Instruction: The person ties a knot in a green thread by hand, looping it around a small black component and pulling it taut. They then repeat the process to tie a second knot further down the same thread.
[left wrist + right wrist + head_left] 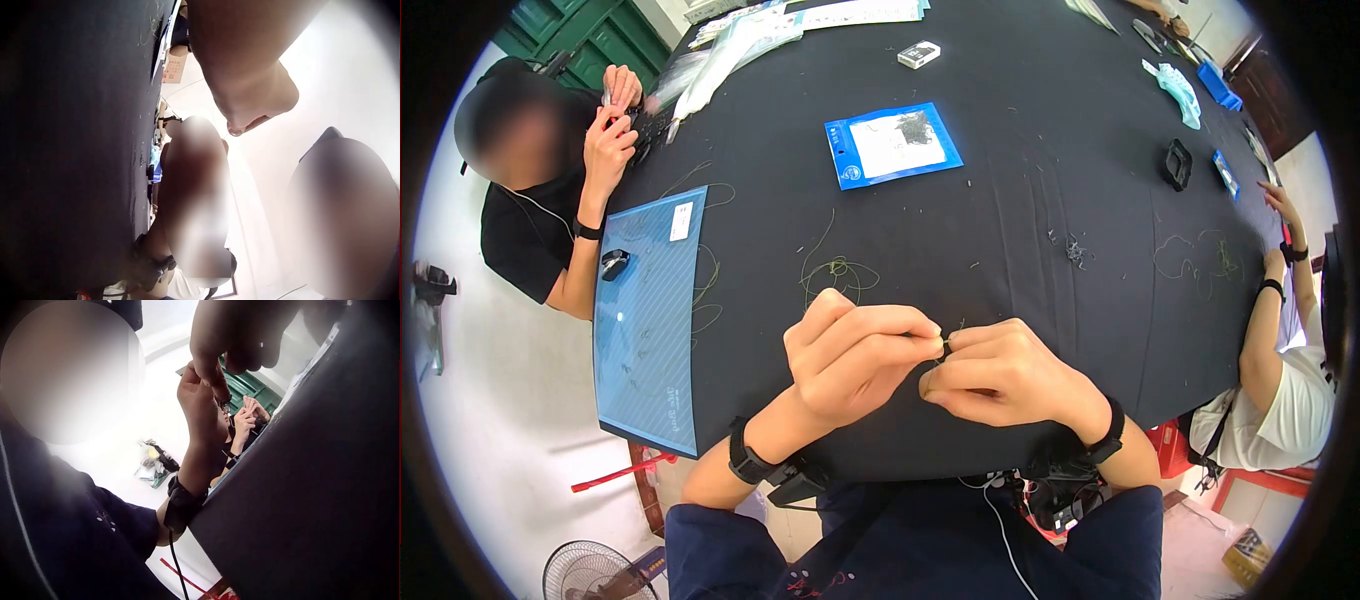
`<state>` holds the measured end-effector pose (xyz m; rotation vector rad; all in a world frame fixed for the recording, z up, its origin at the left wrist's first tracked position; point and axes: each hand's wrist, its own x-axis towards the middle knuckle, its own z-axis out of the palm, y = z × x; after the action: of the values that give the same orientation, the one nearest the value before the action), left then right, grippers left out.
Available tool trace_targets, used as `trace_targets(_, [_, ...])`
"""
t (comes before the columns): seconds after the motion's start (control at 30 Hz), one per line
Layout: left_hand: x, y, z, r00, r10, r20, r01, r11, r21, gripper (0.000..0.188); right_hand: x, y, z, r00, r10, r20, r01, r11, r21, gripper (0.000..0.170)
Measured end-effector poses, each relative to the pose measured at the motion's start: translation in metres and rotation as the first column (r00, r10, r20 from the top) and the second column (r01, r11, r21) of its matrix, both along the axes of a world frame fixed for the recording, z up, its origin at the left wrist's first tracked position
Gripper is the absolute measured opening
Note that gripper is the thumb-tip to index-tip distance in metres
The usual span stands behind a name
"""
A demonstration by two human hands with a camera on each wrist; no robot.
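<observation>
In the head view my left hand [855,355] and right hand [1015,375] meet fingertip to fingertip over the table's near side. Between the fingertips sits a tiny dark piece [946,349], pinched from both sides and mostly hidden. A fine thread shows by the right fingers. Just beyond the left hand lies a loose tangle of thin green line [838,270]. The left wrist view shows my left hand [250,94] with fingers bent, its hold out of sight. In the right wrist view my right hand [240,337] overlaps the left hand [199,403].
A blue-edged packet [895,147] lies ahead on the black tablecloth [760,190]. To the left is a translucent blue mat [645,340] with a small black object [614,264] on it. A small white box [919,55] lies farther off. People sit at both sides.
</observation>
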<state>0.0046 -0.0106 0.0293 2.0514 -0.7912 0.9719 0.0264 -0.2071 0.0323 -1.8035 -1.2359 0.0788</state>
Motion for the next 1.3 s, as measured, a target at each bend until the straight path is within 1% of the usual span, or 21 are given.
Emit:
trace_targets(0.1, [0.002,-0.002,-0.002,1.0,0.02,0.009,-0.02,0.999,0.03,0.017,-0.001,-0.004,0.008,0.999,0.037,0.022,-0.037,0.999,-0.029,0.009])
trace_targets(0.2, [0.003,-0.002,-0.004,0.999,0.021,0.037,-0.024,0.995,0.094,0.016,-0.001,-0.006,0.013,0.998,0.014,0.064,-0.018,0.998,0.067,0.009])
trace_targets(0.27, [0.003,-0.004,-0.004,0.997,0.001,0.071,-0.011,0.99,0.142,0.015,0.003,-0.01,0.016,0.995,-0.021,0.095,0.01,0.994,0.11,0.009])
trace_targets(0.3, [0.002,-0.003,-0.005,0.998,-0.025,0.058,0.014,0.985,0.173,0.015,0.004,-0.011,0.017,0.993,-0.039,0.11,0.024,0.991,0.132,0.01])
trace_targets(0.37, [-0.002,-0.001,-0.006,0.997,-0.075,0.032,0.066,0.971,0.232,0.016,0.006,-0.012,0.016,0.989,-0.122,0.088,0.105,0.978,0.178,0.012])
trace_targets(0.43, [-0.002,-0.003,-0.008,0.993,-0.111,0.035,0.1,0.97,0.221,0.017,0.008,-0.013,0.014,0.974,-0.217,0.063,0.2,0.959,0.2,0.012])
trace_targets(0.57, [-0.004,-0.004,-0.009,0.987,-0.16,-0.005,0.158,0.971,0.18,0.017,0.01,-0.013,0.012,0.952,-0.301,0.049,0.289,0.942,0.168,0.011])
trace_targets(0.7, [-0.005,-0.004,-0.009,0.98,-0.191,-0.058,0.197,0.974,0.112,0.017,0.01,-0.012,0.011,0.938,-0.346,0.019,0.341,0.93,0.135,0.008])
trace_targets(0.8, [-0.006,-0.005,-0.008,0.976,-0.199,-0.082,0.206,0.975,0.078,0.015,0.011,-0.01,0.008,0.937,-0.35,-0.017,0.35,0.929,0.124,0.007])
trace_targets(1.0, [-0.007,-0.005,-0.007,0.968,-0.219,-0.121,0.223,0.975,0.02,0.018,0.012,-0.008,0.003,0.938,-0.346,0.003,0.345,0.935,0.079,0.006])
trace_targets(1.1, [-0.004,-0.008,-0.001,0.969,-0.229,-0.093,0.228,0.973,-0.023,0.017,0.012,-0.006,-0.003,0.942,-0.335,0.004,0.334,0.941,0.048,0.006])
trace_targets(1.3, [-0.004,-0.008,-0.001,0.968,-0.227,-0.104,0.222,0.973,-0.058,0.018,0.009,-0.003,-0.004,0.967,-0.253,-0.01,0.252,0.967,-0.039,0.005])
